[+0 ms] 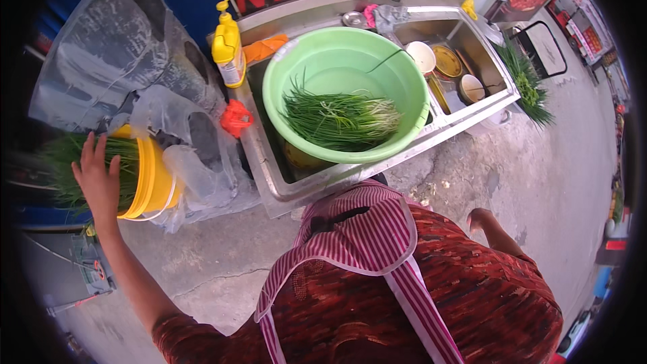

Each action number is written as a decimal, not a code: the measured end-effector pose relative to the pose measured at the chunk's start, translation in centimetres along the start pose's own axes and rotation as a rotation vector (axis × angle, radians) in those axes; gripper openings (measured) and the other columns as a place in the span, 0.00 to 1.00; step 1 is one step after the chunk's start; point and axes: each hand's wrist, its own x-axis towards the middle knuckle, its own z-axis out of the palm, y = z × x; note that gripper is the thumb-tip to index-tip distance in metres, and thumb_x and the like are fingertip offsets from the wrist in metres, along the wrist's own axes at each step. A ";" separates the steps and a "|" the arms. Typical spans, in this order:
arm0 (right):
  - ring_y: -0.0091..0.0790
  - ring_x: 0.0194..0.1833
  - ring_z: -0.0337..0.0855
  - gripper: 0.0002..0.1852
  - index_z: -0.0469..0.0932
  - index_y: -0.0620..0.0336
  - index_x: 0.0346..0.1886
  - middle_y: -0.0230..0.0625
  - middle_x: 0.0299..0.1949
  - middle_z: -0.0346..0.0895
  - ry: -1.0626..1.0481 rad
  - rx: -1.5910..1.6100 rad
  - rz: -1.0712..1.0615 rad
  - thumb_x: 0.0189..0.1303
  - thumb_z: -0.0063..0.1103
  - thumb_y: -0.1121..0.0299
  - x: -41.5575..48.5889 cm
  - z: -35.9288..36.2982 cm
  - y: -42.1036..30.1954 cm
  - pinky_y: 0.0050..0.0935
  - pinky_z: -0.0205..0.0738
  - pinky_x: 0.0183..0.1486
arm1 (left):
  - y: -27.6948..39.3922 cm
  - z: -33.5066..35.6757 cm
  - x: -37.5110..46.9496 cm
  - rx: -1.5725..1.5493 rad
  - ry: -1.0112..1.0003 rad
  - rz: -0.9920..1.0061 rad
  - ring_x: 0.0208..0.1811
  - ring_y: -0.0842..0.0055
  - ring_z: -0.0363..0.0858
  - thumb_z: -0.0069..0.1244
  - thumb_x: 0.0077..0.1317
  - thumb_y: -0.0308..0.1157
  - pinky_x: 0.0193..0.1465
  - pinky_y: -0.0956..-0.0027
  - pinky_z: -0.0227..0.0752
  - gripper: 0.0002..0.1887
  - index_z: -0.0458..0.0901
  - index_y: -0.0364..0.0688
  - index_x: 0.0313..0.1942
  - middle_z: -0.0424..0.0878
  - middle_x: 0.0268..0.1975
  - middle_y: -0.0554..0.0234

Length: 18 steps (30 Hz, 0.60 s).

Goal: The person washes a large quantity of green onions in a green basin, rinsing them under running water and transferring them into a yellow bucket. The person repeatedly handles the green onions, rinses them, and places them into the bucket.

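My left hand (98, 177) is over a bunch of long green chives (63, 167) in a yellow bucket (154, 177). Its fingers are spread, and it seems to hold nothing; whether the fingertips press on the leaves is hard to tell. Low at my right side hangs my right hand (477, 218), small and partly hidden, with its fingers not clearly visible. Before me a large light-green basin (349, 43) rests on a steel sink (270, 182). A bundle of chives (338, 116) with white root ends lies inside it, near my side.
A yellow pump bottle (230, 50), an orange cloth (265, 49) and a red plastic bag (236, 118) are along the sink's left edge. Bowls (420, 56) fill the right basin. More greens (525, 83) lie beyond it. Plastic sheeting (116, 55) stands behind the bucket.
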 end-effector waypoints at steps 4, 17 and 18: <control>0.50 0.41 0.84 0.10 0.84 0.57 0.29 0.46 0.33 0.83 0.755 0.396 0.468 0.50 0.61 0.62 -3.2 -5.8 0.3 0.44 0.78 0.43 | 7.9 -3.8 -2.3 -0.423 0.589 0.104 0.57 0.56 0.76 0.48 0.68 0.27 0.59 0.54 0.69 0.16 0.76 0.38 0.55 0.77 0.58 0.52; 0.49 0.40 0.81 0.14 0.80 0.55 0.48 0.40 0.41 0.80 1.186 0.412 -0.776 0.58 0.56 0.70 1.3 -36.8 -12.1 0.41 0.77 0.45 | 43.1 6.7 2.3 -1.030 -0.324 0.385 0.59 0.59 0.74 0.56 0.60 0.29 0.62 0.60 0.68 0.16 0.80 0.36 0.49 0.78 0.57 0.54; 0.49 0.39 0.81 0.14 0.80 0.55 0.48 0.40 0.40 0.80 1.160 0.406 -0.817 0.58 0.56 0.70 2.9 -37.7 -12.2 0.41 0.77 0.45 | 45.7 8.1 3.2 -0.995 -0.421 0.402 0.59 0.59 0.74 0.56 0.60 0.28 0.62 0.60 0.68 0.16 0.80 0.36 0.48 0.78 0.56 0.54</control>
